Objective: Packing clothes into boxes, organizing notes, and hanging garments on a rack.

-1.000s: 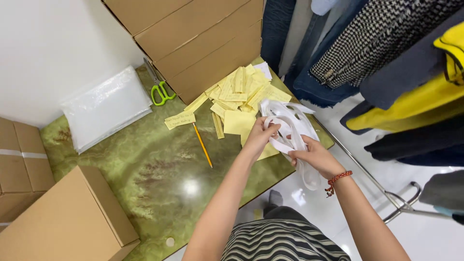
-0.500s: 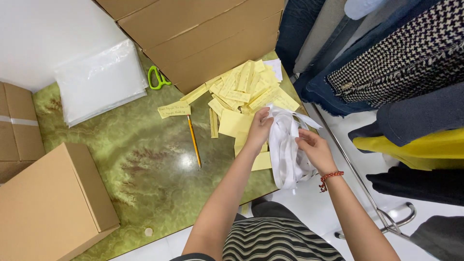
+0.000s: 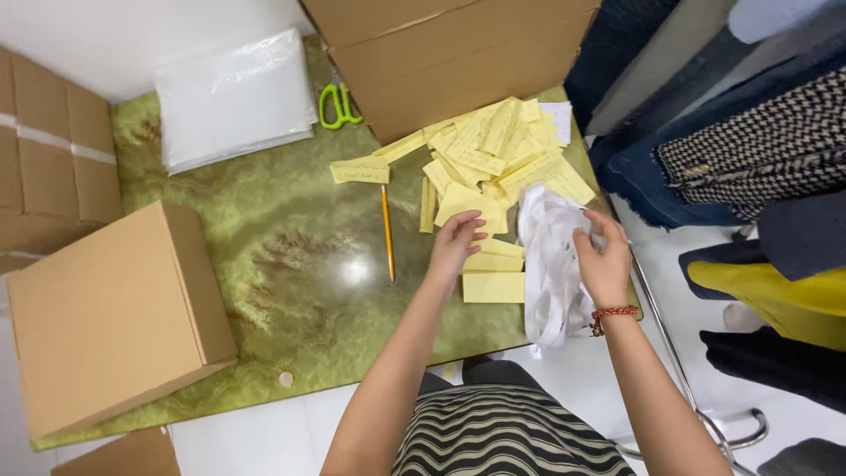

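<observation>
Left hand (image 3: 456, 240) down on the yellow paper slips (image 3: 493, 167), fingers spread and loosely curled, tips pressing on one slip at the near edge of the pile, nothing actually gripped. Right hand (image 3: 602, 260), red bead bracelet (image 3: 614, 313) at the wrist, is closed around the top of a bunch of white paper strips (image 3: 551, 264), which hang from the grip and spill over the table's right edge, just at three o'clock of the left hand. The slips themselves are scattered in a loose heap at twelve to one o'clock of the left hand, with a couple of single ones lying flat just below it at five o'clock. A yellow pencil (image 3: 387, 234) lies lengthwise at nine o'clock of that hand, apart from the pile. All of it sits on a green marbled table (image 3: 282, 291). Up at eleven o'clock, green-handled scissors (image 3: 337, 106) rest beside a stack of clear plastic bags (image 3: 233, 97). A large open cardboard box (image 3: 441, 53) stands at twelve, touching the heap's far edge. A closed cardboard box (image 3: 115, 317) sits at eight o'clock, well apart. Hanging garments (image 3: 749, 159) crowd the right side at three o'clock.
</observation>
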